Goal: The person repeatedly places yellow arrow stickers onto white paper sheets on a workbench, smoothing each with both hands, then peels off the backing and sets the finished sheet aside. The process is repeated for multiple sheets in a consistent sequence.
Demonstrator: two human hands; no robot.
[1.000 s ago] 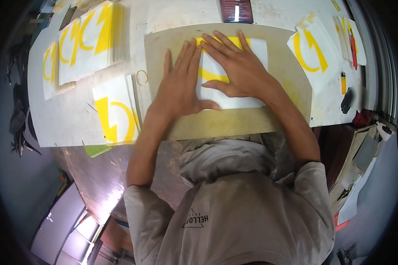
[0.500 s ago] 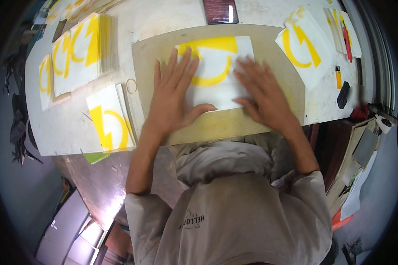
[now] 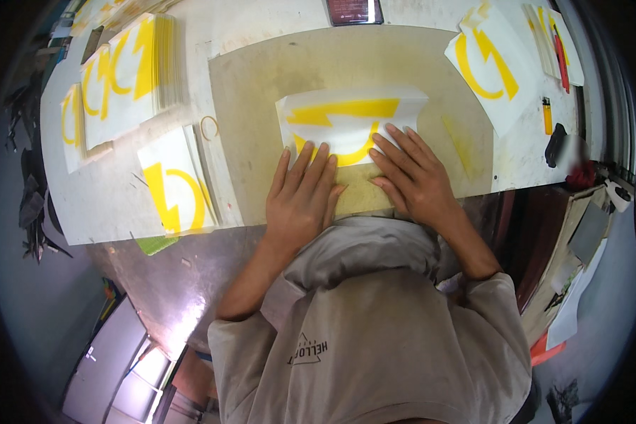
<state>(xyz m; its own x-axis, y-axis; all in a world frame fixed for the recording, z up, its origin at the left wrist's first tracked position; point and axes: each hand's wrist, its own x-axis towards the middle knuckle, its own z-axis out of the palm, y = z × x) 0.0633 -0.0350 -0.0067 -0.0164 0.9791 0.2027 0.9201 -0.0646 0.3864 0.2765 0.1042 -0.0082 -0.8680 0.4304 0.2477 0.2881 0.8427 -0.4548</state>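
A white paper piece [image 3: 332, 134] with a yellow print lies on the tan board in front of me, its far edge and sides lifted a little. My left hand [image 3: 300, 191] rests with outstretched fingers on the paper's near left edge, thumb pointing inward. My right hand [image 3: 417, 173] lies likewise on the near right part, fingers spread over the paper. Neither hand grips anything. The fingers cover parts of the yellow print. Whether the paper is a single layer or folded, I cannot tell.
The tan board [image 3: 254, 78] lies on a white table [image 3: 198, 35]. Stacks of printed paper [image 3: 131, 63] stand at left, with smaller ones [image 3: 173, 184] nearer. At right are more printed sheets [image 3: 487, 67], a red pen-like tool [image 3: 562, 63] and a yellow lighter [image 3: 547, 116]. A phone [image 3: 355, 11] lies at the far edge.
Both hands have slid toward me, to the paper's near edge. The paper has also shifted nearer and looks shorter from front to back, with its far edge and sides raised.
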